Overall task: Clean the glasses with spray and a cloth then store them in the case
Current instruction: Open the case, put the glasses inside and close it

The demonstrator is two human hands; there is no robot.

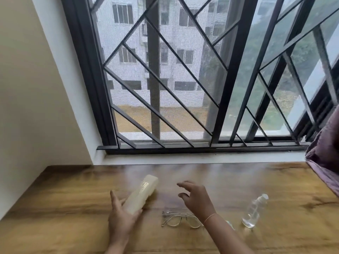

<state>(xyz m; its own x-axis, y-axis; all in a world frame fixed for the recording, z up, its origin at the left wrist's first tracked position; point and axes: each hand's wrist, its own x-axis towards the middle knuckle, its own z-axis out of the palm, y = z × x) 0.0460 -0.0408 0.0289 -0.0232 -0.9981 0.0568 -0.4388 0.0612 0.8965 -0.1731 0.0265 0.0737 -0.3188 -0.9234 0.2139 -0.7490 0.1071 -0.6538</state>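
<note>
A long cream glasses case (142,193) lies closed on the wooden table (73,208), slanting away from me. My left hand (122,217) grips its near end. The clear-framed glasses (180,219) rest on the table just right of that hand, arms folded. My right hand (195,197) hovers over the table beyond the glasses, fingers spread, holding nothing. A clear spray bottle (255,210) stands tilted to the right. A sliver of pale cloth (230,224) shows beside my right forearm, mostly hidden.
A barred window (183,79) with a white sill (201,158) runs along the table's far edge. A cream wall (27,107) bounds the left side. A purple curtain (324,153) hangs over the table's right end.
</note>
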